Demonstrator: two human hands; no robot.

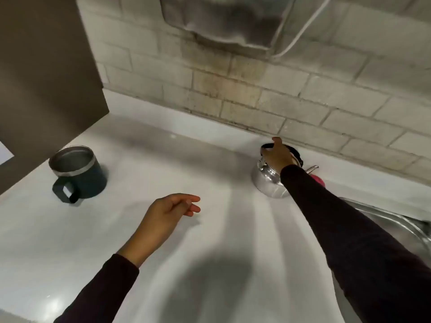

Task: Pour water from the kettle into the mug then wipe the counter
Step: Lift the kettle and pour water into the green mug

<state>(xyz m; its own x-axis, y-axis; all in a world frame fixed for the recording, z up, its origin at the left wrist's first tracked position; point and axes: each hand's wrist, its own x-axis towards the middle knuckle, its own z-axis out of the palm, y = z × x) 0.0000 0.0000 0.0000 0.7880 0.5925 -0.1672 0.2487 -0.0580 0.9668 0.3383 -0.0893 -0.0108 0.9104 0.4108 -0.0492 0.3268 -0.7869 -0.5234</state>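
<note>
While your right hand [277, 155] is at the black handle [268, 146] of the kettle [268, 183], nothing of the task looks finished; the kettle sits on the counter [210, 229] at the back, close to the tiled wall [303, 94], and the mug [78, 173] stands upright well apart from it, far over to your left, near the dark cabinet panel [46, 66]. Your right fingers curl over the handle from above, with one finger raised; whether they have truly closed round it I cannot tell, since the back of the hand hides the grip. Your left hand [166, 216] hovers above the bare middle of the counter, fingers loosely spread and holding nothing.

The inside of the mug reads as dull metal; I cannot say whether any water is in it, but with the kettle not yet lifted my judgement is that the pour is all ahead of you; so is the wipe. A grey cloth [224, 22] hangs on the wall above; something pink [318, 180] lies just behind the kettle, mostly hidden by your sleeve; either might serve for wiping. At your right the rim of a steel sink [396, 220] shows; mind the long carry across to the mug.
</note>
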